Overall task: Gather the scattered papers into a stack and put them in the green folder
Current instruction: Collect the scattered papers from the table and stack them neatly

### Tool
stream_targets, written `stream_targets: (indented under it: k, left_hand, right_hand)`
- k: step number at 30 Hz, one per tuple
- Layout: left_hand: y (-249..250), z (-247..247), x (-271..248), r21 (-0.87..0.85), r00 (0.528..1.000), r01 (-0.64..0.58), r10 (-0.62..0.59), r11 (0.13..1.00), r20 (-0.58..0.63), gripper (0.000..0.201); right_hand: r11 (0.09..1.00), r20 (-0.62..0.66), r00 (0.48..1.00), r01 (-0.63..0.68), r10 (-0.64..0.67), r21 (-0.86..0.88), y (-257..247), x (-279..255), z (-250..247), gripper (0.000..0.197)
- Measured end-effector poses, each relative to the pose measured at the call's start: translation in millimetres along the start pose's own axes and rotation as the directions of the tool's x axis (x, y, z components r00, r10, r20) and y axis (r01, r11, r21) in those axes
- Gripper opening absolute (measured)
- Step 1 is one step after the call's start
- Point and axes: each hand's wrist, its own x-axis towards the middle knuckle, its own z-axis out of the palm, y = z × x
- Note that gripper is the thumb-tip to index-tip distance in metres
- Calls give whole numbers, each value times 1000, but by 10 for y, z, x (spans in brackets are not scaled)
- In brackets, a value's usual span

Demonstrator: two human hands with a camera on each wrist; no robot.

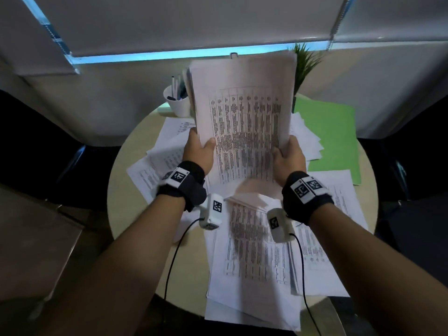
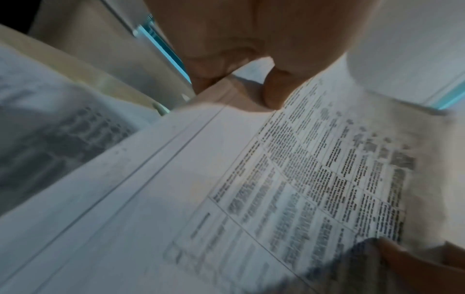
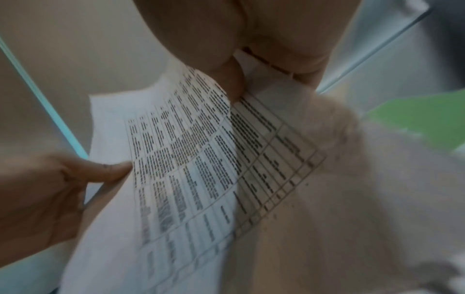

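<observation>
- Above the middle of the round surface (image 1: 126,214), a stack of papers (image 1: 244,122) is held up on end, its printed table facing the person and its lower edge lifted off the sheets below.
- The left hand (image 1: 198,151) grips the stack's left edge, thumb across the front page and fingers hidden behind; the left wrist view shows the thumb (image 2: 279,87) pressed on the printed sheet.
- The right hand (image 1: 288,156) grips the stack's right edge the same way, thumb in front; in the right wrist view the thumb (image 3: 231,79) curls the corner of the top page.
- The stack stands between the two hands, its upper part rising well above them and leaning slightly away from the person.
- The green folder (image 1: 332,137) lies flat on the surface to the right of the stack, behind the right hand, with loose sheets overlapping its left edge.
- More loose papers (image 1: 254,258) lie spread below the stack, toward the person, and reach over the near rim of the surface.
- Other sheets (image 1: 155,166) lie fanned out left of the stack, under the left wrist.
- A white cup of pens (image 1: 178,100) stands behind the stack's left edge, partly covered by it.
- A green plant (image 1: 306,66) shows behind the stack's upper right corner.
- A lowered blind (image 1: 184,23) hangs beyond the stack, with a lit strip under it.
</observation>
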Motion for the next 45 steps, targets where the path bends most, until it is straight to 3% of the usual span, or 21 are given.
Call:
stream_targets:
  k: [6, 11, 15, 20, 28, 34, 37, 45]
  left_hand:
    - [15, 781, -70, 113, 976, 99, -118, 989, 185, 52]
    - [-117, 1491, -415, 225, 900, 171, -245, 959, 360, 61]
    - [-202, 1885, -683, 295, 857, 178, -295, 939, 423, 59]
    - [-326, 2091, -938, 448, 788, 177, -399, 877, 470, 72]
    - [-558, 2187, -1134, 573, 813, 119, -410, 811, 413, 68]
    - [-532, 2153, -1131, 691, 873, 55, -371, 721, 318, 71]
    - [-513, 2139, -1150, 727, 880, 11, -351, 687, 319, 70]
    - [-439, 1903, -997, 685, 910, 66, -325, 726, 256, 78]
  right_hand:
    - [994, -116, 989, -98, 91, -53, 398, 137, -656, 43]
    - [958, -128, 964, -249, 232, -144, 1007, 64, -1127, 45]
    - [915, -134, 929, -364, 344, -175, 1424, -94, -1374, 45]
    - [867, -145, 890, -455, 433, -202, 1811, -313, -1510, 44]
    - [809, -133, 846, -533, 517, -247, 2146, -449, -1448, 44]
    - [739, -165, 847, -524, 506, -423, 2248, -418, -1430, 36]
    - [723, -175, 841, -532, 512, -440, 2254, -401, -1421, 36]
    - [764, -216, 898, -439, 383, -472, 1934, -265, -1207, 36]
